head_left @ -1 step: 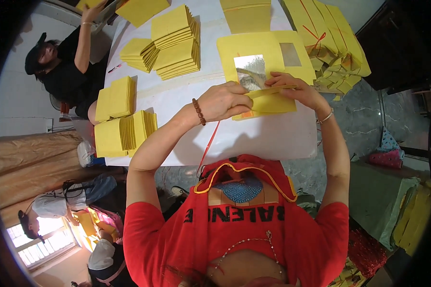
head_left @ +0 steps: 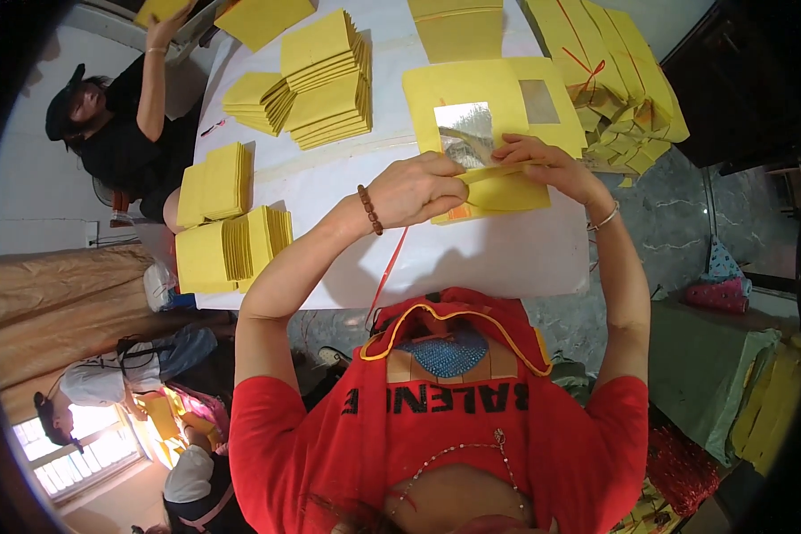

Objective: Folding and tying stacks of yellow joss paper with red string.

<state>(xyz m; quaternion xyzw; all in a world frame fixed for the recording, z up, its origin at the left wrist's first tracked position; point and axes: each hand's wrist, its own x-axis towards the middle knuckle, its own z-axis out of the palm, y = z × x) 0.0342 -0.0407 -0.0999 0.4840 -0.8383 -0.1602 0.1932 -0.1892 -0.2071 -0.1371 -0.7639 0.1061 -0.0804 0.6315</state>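
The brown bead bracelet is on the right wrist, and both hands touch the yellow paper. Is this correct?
Wrong side: the head view shows the brown bead bracelet on the left wrist. The left hand and right hand do touch the yellow paper.

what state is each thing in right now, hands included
paper, partly folded, near edge raised
left hand, closed on that edge
right hand, fingers bent at that edge, grip unclear
silver patch, shiny, partly shaded
folded stacks, piled, untouched
bundle, tied with red ribbon
red strip, lying on the table
curtain, hanging
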